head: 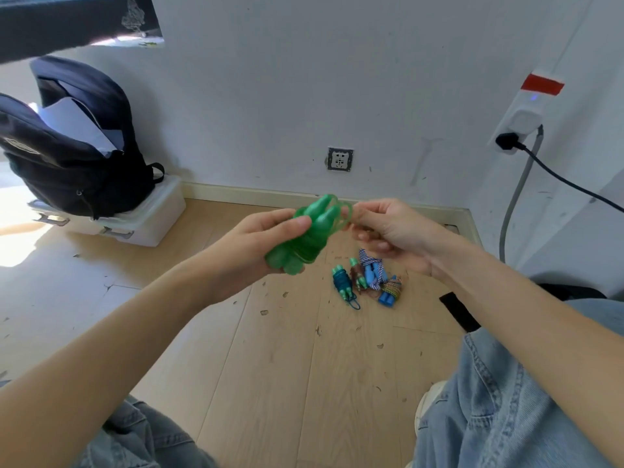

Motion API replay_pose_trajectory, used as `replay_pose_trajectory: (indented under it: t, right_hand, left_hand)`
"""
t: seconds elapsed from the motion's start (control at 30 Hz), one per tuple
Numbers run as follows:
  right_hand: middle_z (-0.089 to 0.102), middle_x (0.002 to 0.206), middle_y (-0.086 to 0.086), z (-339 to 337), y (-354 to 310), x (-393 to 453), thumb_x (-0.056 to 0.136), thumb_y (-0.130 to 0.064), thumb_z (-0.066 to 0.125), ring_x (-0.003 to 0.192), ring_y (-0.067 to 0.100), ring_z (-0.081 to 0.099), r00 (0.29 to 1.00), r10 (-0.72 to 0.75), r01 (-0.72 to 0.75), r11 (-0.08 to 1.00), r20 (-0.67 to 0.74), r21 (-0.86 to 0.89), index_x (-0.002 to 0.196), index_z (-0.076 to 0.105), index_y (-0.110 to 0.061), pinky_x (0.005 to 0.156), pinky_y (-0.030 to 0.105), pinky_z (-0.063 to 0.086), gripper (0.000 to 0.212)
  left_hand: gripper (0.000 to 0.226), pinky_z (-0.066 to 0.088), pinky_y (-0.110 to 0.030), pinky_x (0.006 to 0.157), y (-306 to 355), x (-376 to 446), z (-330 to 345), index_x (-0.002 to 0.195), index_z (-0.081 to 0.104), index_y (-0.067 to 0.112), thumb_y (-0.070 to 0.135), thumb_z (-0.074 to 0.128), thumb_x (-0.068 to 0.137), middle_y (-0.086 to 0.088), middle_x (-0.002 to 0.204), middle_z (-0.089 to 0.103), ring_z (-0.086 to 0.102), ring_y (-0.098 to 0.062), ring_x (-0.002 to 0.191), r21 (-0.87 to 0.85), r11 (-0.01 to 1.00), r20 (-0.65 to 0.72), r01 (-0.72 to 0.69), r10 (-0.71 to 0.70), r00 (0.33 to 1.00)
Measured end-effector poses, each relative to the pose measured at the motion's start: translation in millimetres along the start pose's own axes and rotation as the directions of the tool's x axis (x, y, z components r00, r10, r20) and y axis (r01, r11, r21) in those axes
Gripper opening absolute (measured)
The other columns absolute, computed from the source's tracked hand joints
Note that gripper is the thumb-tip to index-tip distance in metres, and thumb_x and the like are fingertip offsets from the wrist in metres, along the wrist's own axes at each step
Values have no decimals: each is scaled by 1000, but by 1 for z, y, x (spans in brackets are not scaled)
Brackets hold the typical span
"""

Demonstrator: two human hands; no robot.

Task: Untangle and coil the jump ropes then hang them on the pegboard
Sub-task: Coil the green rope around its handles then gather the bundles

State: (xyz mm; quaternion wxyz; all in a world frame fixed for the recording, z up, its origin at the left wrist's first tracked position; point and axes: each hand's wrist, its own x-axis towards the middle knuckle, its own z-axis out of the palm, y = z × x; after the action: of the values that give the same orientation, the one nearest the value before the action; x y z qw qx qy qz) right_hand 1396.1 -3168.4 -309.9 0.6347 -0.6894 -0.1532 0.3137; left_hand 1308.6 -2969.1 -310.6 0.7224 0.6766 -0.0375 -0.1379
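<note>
The left hand [261,246] grips a translucent green plastic jump rope [309,236], its two handles side by side and the cord wound around them, held above the pale wooden floor [270,366]. The right hand [388,233] pinches a loop of the green cord at the bundle's far right end. On the floor beyond lie four more coiled jump ropes [368,280], near the white wall [304,79]. A black backpack [74,146] sits far left on a white plastic box [145,224].
</note>
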Motion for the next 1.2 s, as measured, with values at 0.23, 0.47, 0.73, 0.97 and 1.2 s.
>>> replay_pose_trajectory:
  t: [0.23,0.47,0.73,0.97,1.2]
  right_hand:
    - [63,67,-3,-5,2,2,61,-18,73,63,9,54,968,-40,116,948,-248,298,79,65,-10,47,15,45,22]
    - [67,72,2,1,-2,9,86,-21,54,80,18,67,996,-83,55,773,15,632,75,53,-16,88,36,47,12]
    - [62,72,-3,17,2,6,83,-17,58,84,14,64,978,-207,186,884,3,429,87,54,-19,87,34,44,6]
    - [68,86,0,31,5,1,86,-5,59,82,3,65,934,-356,354,920,16,-167,92,61,-13,79,12,48,10]
    - [74,88,0,31,6,1,85,-7,61,92,9,67,916,-388,385,921,-97,-52,93,61,-13,86,17,47,11]
  left_hand:
    - [34,52,-31,72,-12,3,-2,112,59,36,38,62,77,2,105,66,64,-15,85,72,989,-169,131,-118,978]
    - [32,46,-35,77,-17,2,5,112,62,20,35,60,84,-4,100,64,58,-19,85,56,991,51,122,-125,991]
    - [29,52,-31,73,-1,9,3,99,64,13,36,51,86,-3,91,62,58,-13,79,-474,879,39,51,-37,999]
    - [31,49,-31,70,-17,11,-3,113,59,18,36,47,91,0,86,69,59,-13,77,-356,913,-125,202,-260,957]
    - [34,49,-31,66,-17,10,-4,117,58,20,38,50,90,-2,93,67,60,-13,81,-397,906,-161,151,-230,960]
